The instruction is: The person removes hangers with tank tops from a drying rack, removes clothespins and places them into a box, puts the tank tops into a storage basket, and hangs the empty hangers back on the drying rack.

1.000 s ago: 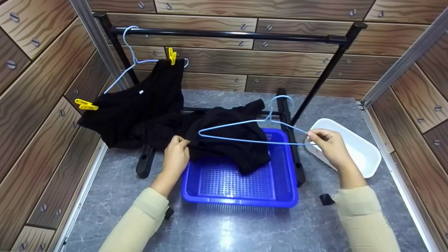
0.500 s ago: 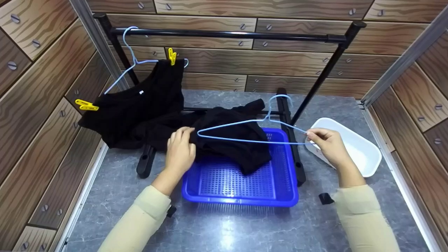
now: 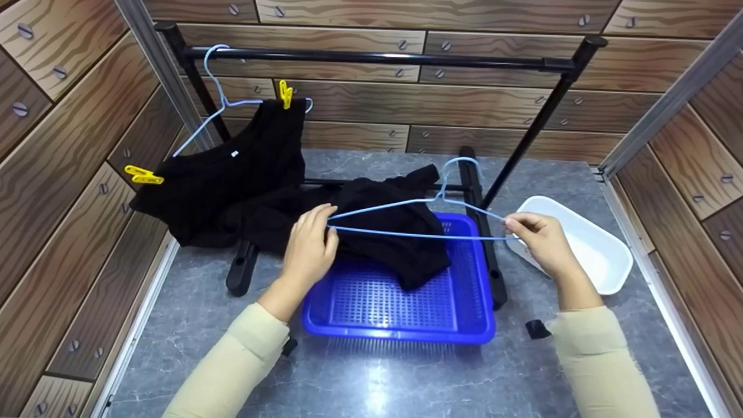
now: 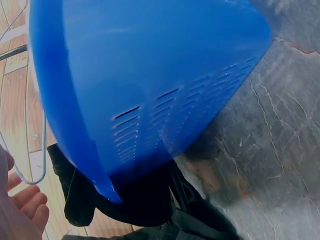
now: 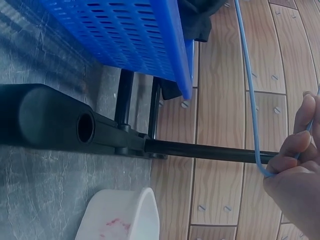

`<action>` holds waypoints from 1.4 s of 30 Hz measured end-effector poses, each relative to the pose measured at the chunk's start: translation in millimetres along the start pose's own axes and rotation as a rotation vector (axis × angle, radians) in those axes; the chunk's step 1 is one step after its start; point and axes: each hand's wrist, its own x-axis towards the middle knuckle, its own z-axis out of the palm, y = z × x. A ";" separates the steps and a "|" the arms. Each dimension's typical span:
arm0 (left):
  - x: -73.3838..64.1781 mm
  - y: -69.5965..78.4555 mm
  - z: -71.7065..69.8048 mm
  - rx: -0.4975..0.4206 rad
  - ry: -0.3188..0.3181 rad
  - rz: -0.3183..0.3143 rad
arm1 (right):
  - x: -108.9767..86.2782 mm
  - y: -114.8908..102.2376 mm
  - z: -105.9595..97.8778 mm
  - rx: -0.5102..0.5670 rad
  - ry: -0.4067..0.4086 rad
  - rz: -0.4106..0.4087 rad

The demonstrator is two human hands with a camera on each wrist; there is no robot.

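Observation:
A blue clothes hanger [image 3: 406, 234] is held out level above the basket, its hook toward the rack. My right hand [image 3: 543, 244] pinches its right corner; in the right wrist view, the fingers [image 5: 296, 145] are curled round the wire. My left hand [image 3: 309, 247] is at the hanger's left corner, covering that end. In the left wrist view its fingers [image 4: 32, 202] look loosely extended beside the wire. Below the hanger a black garment [image 3: 377, 200] lies bunched over the back of a blue plastic basket [image 3: 397, 335].
Another black garment [image 3: 249, 157] hangs from a hanger on the black rack [image 3: 371, 56], held by yellow clothes pegs [image 3: 144, 174]. A white tub [image 3: 603, 261] stands on the floor at the right. A rack foot [image 3: 493, 284] runs beside the basket. Wood-patterned walls surround the floor.
My left hand has let go of the black garment and moved right and up to the hanger's left end. My right hand keeps its hold, with the hanger shifted slightly left.

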 end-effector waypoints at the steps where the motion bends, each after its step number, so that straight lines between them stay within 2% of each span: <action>1: 0.4 0.1 0.8 -0.002 -0.005 0.006 | 1.3 4.0 0.5 0.007 0.005 0.010; 5: 0.9 1.0 3.5 -0.019 -0.040 0.027 | 2.6 5.7 3.2 0.008 0.005 -0.002; 12: -0.5 -0.1 6.8 -0.088 -0.100 0.044 | -3.1 -19.1 11.3 0.007 -0.028 -0.040; 16: -0.9 -2.0 9.4 -0.106 -0.116 0.041 | -4.5 -24.1 14.2 -0.024 -0.050 -0.032; 23: -0.9 -3.6 10.4 -0.149 -0.101 0.036 | -3.4 -21.3 17.2 -0.008 -0.069 0.002; 32: -1.9 -7.2 12.3 -0.209 -0.062 0.039 | -2.1 -18.9 18.9 0.014 -0.091 -0.007; 42: -3.9 -6.8 11.7 -0.225 -0.028 0.025 | -3.3 -24.8 21.0 -0.077 -0.088 -0.032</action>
